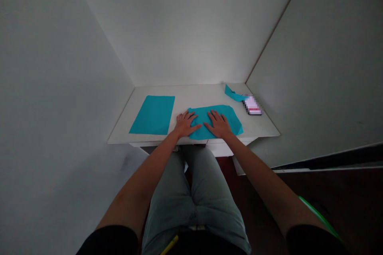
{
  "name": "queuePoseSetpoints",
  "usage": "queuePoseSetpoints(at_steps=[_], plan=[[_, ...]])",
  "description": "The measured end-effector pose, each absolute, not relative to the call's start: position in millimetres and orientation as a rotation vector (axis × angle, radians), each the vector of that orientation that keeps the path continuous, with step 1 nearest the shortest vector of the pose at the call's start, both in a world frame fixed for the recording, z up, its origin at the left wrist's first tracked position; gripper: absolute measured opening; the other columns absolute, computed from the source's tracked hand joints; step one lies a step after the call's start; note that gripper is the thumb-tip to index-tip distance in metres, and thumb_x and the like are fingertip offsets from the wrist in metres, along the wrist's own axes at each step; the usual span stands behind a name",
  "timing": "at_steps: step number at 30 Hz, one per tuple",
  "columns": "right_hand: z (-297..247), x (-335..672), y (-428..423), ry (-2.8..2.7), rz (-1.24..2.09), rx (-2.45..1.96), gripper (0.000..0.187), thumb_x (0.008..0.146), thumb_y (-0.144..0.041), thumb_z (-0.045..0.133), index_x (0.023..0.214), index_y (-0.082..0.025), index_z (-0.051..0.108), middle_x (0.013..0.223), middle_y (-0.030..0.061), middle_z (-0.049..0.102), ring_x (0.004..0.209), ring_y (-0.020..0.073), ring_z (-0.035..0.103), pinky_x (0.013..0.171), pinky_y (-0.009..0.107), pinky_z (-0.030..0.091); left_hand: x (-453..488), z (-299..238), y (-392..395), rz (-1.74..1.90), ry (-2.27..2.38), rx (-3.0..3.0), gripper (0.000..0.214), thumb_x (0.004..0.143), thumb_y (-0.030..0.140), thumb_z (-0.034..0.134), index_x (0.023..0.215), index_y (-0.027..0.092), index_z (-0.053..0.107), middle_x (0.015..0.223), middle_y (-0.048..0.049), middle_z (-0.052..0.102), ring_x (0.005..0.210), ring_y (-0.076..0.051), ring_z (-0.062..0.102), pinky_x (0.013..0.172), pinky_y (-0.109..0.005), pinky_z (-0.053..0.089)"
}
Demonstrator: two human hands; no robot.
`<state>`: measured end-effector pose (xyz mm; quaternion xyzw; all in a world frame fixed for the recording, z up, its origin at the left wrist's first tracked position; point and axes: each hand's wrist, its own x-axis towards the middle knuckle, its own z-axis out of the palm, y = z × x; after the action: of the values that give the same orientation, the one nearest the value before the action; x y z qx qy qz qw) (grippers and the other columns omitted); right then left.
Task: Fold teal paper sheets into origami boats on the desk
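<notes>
A turquoise paper sheet (pixel 230 116) with folded corners lies on the near middle of the white desk (pixel 197 93). My left hand (pixel 184 123) lies flat on its left edge, fingers spread. My right hand (pixel 219 123) presses flat on the middle of the same sheet, fingers stretched out. Neither hand grips anything. A second, unfolded turquoise sheet (pixel 153 114) lies flat on the desk to the left of my left hand.
A small folded turquoise paper piece (pixel 232 93) rests at the desk's far right, beside a small blurred object (pixel 252 105). White walls close the desk in on the left, back and right. My legs are under the desk's front edge.
</notes>
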<state>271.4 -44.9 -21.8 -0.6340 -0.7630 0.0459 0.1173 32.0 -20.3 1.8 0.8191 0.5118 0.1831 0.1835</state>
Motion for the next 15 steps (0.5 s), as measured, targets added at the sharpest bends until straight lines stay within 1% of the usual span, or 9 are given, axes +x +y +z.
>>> queuePoseSetpoints(at_steps=[3,6,8,10,11,13,15], plan=[[-19,270,-47,-2.232,0.134,-1.868,0.079,0.108,-0.068,0.033,0.169,-0.019,0.040,0.178,0.0130,0.033,0.165,0.0335,0.029,0.134,0.058,0.021,41,10,-17,0.546,1.543,2.347,0.043,0.097,0.051,0.066,0.133,0.030,0.073,0.159,-0.0125,0.059,0.160,-0.038,0.034,0.130,-0.065,0.018],[-19,270,-47,-2.226,0.112,-1.858,0.076,0.108,-0.066,0.033,0.169,-0.020,0.040,0.177,0.0121,0.034,0.165,0.0328,0.030,0.134,0.058,0.021,62,16,-17,0.567,1.546,2.487,0.049,0.093,0.045,0.068,0.137,0.023,0.071,0.163,-0.0177,0.054,0.162,-0.040,0.029,0.132,-0.064,0.011],[-20,270,-47,-2.227,0.102,-1.857,0.072,0.109,-0.061,0.035,0.169,-0.022,0.040,0.178,0.0112,0.034,0.165,0.0319,0.031,0.134,0.057,0.021,79,17,-19,0.457,1.557,2.495,0.053,0.094,0.044,0.065,0.140,0.018,0.070,0.162,-0.0211,0.055,0.160,-0.043,0.034,0.132,-0.066,0.013],[-20,270,-47,-2.235,0.103,-1.870,0.068,0.110,-0.055,0.035,0.170,-0.022,0.040,0.178,0.0104,0.033,0.165,0.0308,0.031,0.134,0.056,0.022,95,16,-23,0.303,1.589,2.467,0.055,0.098,0.042,0.057,0.140,0.011,0.070,0.158,-0.0259,0.057,0.155,-0.046,0.041,0.130,-0.067,0.019],[-19,271,-47,-2.240,0.107,-1.876,0.067,0.110,-0.052,0.034,0.170,-0.022,0.040,0.178,0.0099,0.033,0.165,0.0303,0.030,0.134,0.055,0.022,103,15,-26,0.257,1.600,2.475,0.056,0.099,0.041,0.053,0.141,0.007,0.070,0.157,-0.0279,0.058,0.155,-0.046,0.042,0.131,-0.066,0.019],[-19,272,-48,-2.250,0.112,-1.876,0.065,0.111,-0.048,0.033,0.170,-0.023,0.040,0.178,0.0089,0.033,0.165,0.0293,0.031,0.134,0.055,0.022,115,11,-32,0.255,1.575,2.550,0.059,0.101,0.037,0.048,0.142,0.001,0.067,0.158,-0.0298,0.056,0.160,-0.045,0.035,0.134,-0.063,0.013],[-18,274,-49,-2.259,0.108,-1.856,0.062,0.111,-0.044,0.030,0.169,-0.024,0.041,0.177,0.0081,0.034,0.165,0.0286,0.032,0.133,0.055,0.023,122,5,-37,0.329,1.494,2.627,0.061,0.101,0.032,0.044,0.148,-0.001,0.062,0.163,-0.0285,0.051,0.166,-0.040,0.026,0.136,-0.058,0.007]])
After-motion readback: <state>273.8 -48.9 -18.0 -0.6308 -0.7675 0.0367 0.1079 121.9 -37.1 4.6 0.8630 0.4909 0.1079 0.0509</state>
